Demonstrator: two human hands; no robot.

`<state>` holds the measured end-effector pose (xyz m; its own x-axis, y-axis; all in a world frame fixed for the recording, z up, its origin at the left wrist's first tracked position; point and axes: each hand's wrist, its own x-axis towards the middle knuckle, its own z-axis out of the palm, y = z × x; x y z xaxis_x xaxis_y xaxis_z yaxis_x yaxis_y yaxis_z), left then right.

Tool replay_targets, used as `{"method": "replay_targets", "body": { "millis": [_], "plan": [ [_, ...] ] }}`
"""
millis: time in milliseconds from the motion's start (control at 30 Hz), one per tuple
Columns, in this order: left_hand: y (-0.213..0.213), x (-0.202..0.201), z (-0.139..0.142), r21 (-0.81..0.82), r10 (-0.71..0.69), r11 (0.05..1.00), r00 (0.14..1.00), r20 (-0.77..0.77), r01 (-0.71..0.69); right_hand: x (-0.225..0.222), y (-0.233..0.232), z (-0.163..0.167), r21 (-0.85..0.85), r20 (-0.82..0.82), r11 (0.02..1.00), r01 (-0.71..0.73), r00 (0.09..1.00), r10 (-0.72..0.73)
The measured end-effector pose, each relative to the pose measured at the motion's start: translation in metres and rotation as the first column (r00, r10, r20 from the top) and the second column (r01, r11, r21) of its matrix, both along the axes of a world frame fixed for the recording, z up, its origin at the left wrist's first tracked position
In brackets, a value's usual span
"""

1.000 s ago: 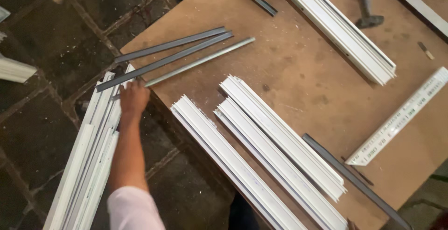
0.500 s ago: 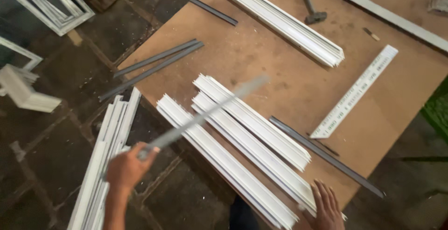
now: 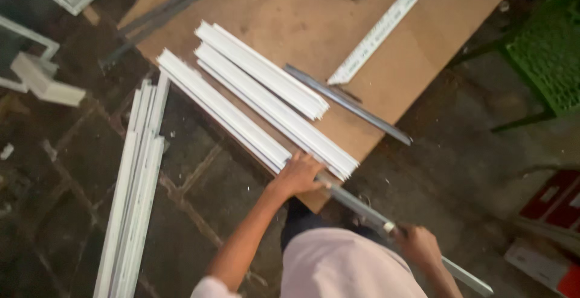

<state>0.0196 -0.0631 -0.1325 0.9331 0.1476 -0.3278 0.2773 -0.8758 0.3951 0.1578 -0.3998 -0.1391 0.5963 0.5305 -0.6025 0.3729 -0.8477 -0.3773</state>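
Note:
A long grey metal strip (image 3: pixel 362 207) runs from the table's near edge down to the lower right. My right hand (image 3: pixel 418 245) is shut around it near its middle. My left hand (image 3: pixel 299 174) is curled over the near end of a white profile (image 3: pixel 241 119), right where the strip's far end meets it. Two more stacks of white profiles (image 3: pixel 266 77) lie side by side on the brown board table (image 3: pixel 290 8). Whether the strip goes inside the profile is hidden by my left hand.
On the table lie a grey bar (image 3: pixel 350 104), a white ruler-like strip (image 3: pixel 380 32) and dark bars (image 3: pixel 157 20) at the far left edge. A bundle of white profiles (image 3: pixel 136 183) lies on the stone floor. A green crate (image 3: pixel 544 50) and red boxes (image 3: pixel 556 201) stand at the right.
My left hand carried the grey strip from the left over to the near end of the profiles. My right hand took hold of the strip. The view shifted right.

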Motion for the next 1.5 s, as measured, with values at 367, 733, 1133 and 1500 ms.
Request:
{"method": "replay_targets", "body": {
  "millis": [367, 733, 1133, 1500],
  "plan": [
    [-0.040, 0.063, -0.024, 0.287, -0.185, 0.933, 0.974, -0.132, 0.216, 0.009, -0.132, -0.022, -0.184, -0.069, 0.939, 0.291, 0.949, -0.307],
    [-0.038, 0.080, -0.047, 0.335, -0.374, 0.853, 0.916, -0.143, 0.400, 0.011, -0.111, -0.043, -0.194, -0.110, 0.957, 0.215, 0.965, -0.239],
    [-0.034, 0.067, -0.037, 0.347, -0.473, 0.819, 0.880, -0.046, 0.458, 0.019, -0.089, -0.031, -0.111, -0.107, 0.979, 0.170, 0.977, -0.182],
    [-0.019, 0.074, -0.049, 0.292, -0.643, 0.744, 0.763, 0.066, 0.602, 0.019, -0.074, -0.024, 0.090, 0.068, 0.994, 0.067, 0.995, -0.073]
  ]
}}
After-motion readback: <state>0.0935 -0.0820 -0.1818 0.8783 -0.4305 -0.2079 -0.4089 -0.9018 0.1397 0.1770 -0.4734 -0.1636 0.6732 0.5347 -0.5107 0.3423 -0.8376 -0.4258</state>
